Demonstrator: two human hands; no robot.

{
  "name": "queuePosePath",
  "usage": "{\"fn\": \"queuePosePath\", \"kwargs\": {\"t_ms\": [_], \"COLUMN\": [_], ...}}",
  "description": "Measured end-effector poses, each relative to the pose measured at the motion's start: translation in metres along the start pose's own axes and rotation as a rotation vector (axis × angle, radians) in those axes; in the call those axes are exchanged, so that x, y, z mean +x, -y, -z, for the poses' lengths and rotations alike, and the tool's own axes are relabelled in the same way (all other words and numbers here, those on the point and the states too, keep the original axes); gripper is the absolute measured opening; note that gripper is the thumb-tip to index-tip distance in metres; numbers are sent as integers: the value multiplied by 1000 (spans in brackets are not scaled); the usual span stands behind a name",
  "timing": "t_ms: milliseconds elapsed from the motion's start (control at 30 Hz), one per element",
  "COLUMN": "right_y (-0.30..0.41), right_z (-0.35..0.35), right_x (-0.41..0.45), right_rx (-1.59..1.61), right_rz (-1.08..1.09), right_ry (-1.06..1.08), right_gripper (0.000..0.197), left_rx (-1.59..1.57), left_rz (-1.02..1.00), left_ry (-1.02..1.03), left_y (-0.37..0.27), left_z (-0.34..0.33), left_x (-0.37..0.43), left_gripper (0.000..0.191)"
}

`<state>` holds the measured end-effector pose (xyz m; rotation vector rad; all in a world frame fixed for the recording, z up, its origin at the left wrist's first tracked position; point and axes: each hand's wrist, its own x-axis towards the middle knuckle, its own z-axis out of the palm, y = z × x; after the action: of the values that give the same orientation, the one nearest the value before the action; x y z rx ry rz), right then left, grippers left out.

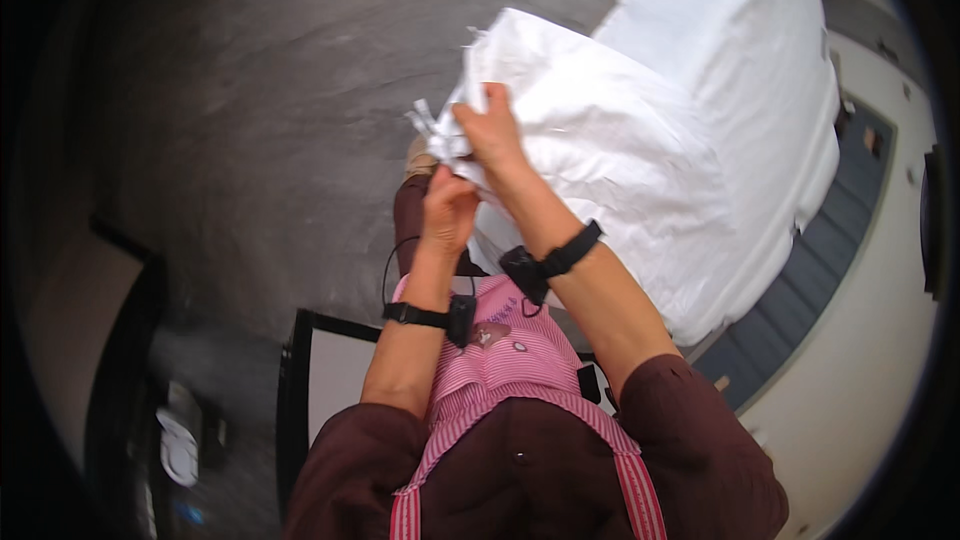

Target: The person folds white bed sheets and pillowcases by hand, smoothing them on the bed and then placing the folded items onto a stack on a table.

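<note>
A white fabric cover [592,112], probably a duvet cover, stretches from the bed on the right towards me. Along its near left edge hang thin white fabric ties [424,120], bunched together close to my hands. With bent fingers, my left hand [451,210] grips the edge just below the bunched ties. My right hand [491,131] is slightly higher, holding the same edge; its thumb and forefinger show on top, while the other fingers are hidden. A black strap with a small box sits on each wrist.
White bedding [697,30] covers the bed beyond. A grey-blue strip [795,307] runs beside it near a pale wall [847,360]. Dark grey floor [262,127] spreads to the left. Behind me stands a black-framed pale panel [337,360]; a white toilet [178,450] appears lower left.
</note>
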<state>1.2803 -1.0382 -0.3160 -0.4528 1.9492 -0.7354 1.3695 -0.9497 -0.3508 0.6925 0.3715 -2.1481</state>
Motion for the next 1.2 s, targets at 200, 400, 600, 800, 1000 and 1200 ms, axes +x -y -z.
{"fn": "queuePosePath", "kwargs": {"t_ms": [200,400,600,800,1000,1200], "right_y": [-16,-107,-424,-765,-902,-945], "right_z": [178,542,1007,1350,1537,1608], "right_x": [1,-121,-318,-432,-423,-438], "right_rx": [362,311,536,1051,1607,1634], "right_rz": [25,269,-346,-548,-276,-264], "right_ry": [295,143,-613,-962,-692,-758], "right_gripper": [62,29,23,26,48,49], "left_rx": [315,578,714,883,1143,1153], "left_rz": [-101,-186,-184,-294,-397,-443], "left_ry": [-192,-373,-433,-515,-397,-490], "left_y": [149,313,508,730,954,1070], "left_z": [-65,-147,-201,-225,-254,-282], "left_x": [42,6,-88,-188,-259,-290], "left_gripper": [38,35,32,39,43,40]}}
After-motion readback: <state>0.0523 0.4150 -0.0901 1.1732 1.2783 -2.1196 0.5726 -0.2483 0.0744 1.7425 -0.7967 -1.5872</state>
